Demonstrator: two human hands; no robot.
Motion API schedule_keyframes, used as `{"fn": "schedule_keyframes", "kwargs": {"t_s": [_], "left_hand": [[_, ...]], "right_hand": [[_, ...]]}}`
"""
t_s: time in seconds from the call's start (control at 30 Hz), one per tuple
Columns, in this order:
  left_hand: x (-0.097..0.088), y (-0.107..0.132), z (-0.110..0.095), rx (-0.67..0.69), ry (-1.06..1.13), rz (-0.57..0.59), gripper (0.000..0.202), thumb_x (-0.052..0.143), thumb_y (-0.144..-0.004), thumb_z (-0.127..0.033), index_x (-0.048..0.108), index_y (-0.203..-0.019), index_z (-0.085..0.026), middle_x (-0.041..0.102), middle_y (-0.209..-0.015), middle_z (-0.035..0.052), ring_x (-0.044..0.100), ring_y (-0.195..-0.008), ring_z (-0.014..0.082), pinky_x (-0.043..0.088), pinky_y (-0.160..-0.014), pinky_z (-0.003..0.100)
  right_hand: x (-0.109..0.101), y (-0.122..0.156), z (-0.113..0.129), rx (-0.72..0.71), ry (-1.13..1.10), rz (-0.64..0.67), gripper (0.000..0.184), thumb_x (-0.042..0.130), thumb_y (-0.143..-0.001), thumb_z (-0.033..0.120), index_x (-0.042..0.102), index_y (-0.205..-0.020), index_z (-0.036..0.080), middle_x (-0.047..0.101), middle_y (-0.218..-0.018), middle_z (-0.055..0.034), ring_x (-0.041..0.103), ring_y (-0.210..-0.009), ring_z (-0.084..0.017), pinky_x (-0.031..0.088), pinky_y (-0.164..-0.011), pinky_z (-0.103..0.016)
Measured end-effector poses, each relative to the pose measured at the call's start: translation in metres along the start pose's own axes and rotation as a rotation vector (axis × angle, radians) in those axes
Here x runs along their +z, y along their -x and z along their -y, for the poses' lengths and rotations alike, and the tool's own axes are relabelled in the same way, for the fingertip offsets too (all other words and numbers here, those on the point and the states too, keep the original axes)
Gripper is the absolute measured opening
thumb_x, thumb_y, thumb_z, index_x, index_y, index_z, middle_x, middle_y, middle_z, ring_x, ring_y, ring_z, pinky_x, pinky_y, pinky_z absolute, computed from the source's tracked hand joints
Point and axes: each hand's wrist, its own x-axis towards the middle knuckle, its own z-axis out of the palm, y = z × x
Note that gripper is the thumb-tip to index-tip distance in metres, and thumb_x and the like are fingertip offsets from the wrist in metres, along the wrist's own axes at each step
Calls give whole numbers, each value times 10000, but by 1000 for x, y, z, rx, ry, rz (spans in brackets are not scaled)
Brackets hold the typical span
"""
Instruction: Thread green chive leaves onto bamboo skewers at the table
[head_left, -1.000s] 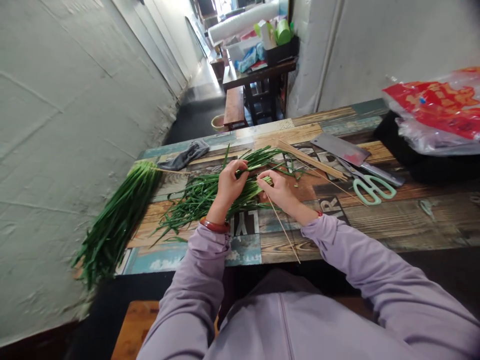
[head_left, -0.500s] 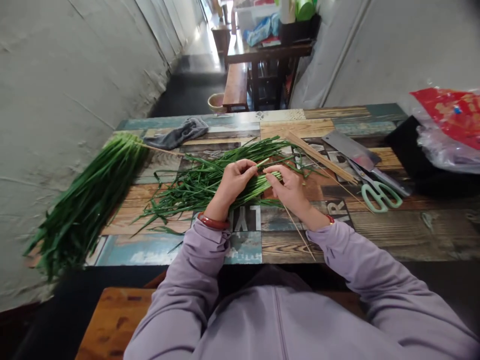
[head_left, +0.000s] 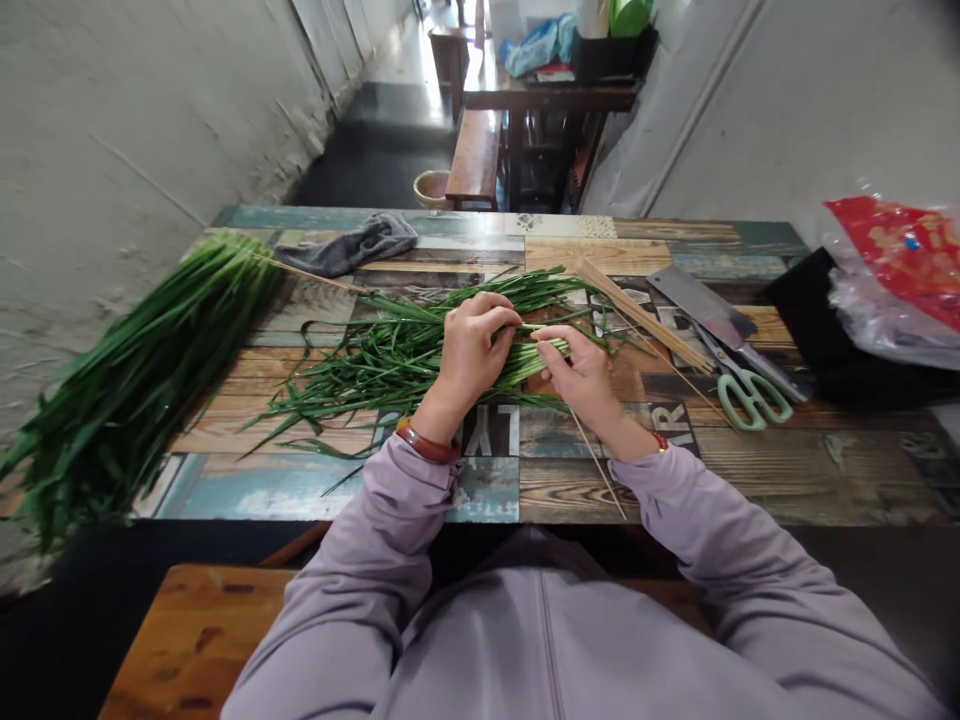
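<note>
My left hand (head_left: pixel 469 352) is closed over the stalk ends of a loose bunch of green chives (head_left: pixel 375 360) lying across the patterned wooden table (head_left: pixel 750 470). Just to its right, my right hand (head_left: pixel 581 370) pinches the pale cut ends of the same chives. A thin bamboo skewer (head_left: pixel 596 460) runs under my right hand toward the table's near edge. Both hands almost touch over the chives.
A big pile of chives (head_left: pixel 142 360) lies at the left end. A grey cloth (head_left: pixel 349 250) sits at the back. A bundle of skewers (head_left: pixel 637 315), a cleaver (head_left: pixel 697 300) and green-handled scissors (head_left: pixel 754 395) lie to the right. A black container with plastic bags (head_left: pixel 892 290) is far right.
The view has tilted down and shifted a little. My hands stay on the chive stalks, with the left fingers curled further over them and the right hand moved closer in.
</note>
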Motion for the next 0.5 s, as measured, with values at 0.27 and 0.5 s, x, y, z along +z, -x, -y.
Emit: {"fn": "schedule_keyframes", "kwargs": {"t_s": [0.27, 0.5], "left_hand": [[-2, 1, -6, -1, -110, 54, 115, 555, -880, -155, 663, -866, -193, 675, -951, 62, 614, -935, 209, 437, -865, 341], [-1, 2, 3, -31, -110, 178, 177, 543, -910, -221, 718, -893, -203, 660, -906, 54, 625, -841, 188, 450, -775, 310]], "right_hand": [[0, -1, -1, -9, 6, -4, 306, 568, -893, 473, 664, -1003, 204, 684, -777, 4, 561, -472, -77, 461, -497, -212], [1, -1, -4, 4, 4, 1, 288, 580, -876, 454, 677, -973, 202, 694, -783, -4, 597, -505, -97, 480, -499, -218]]}}
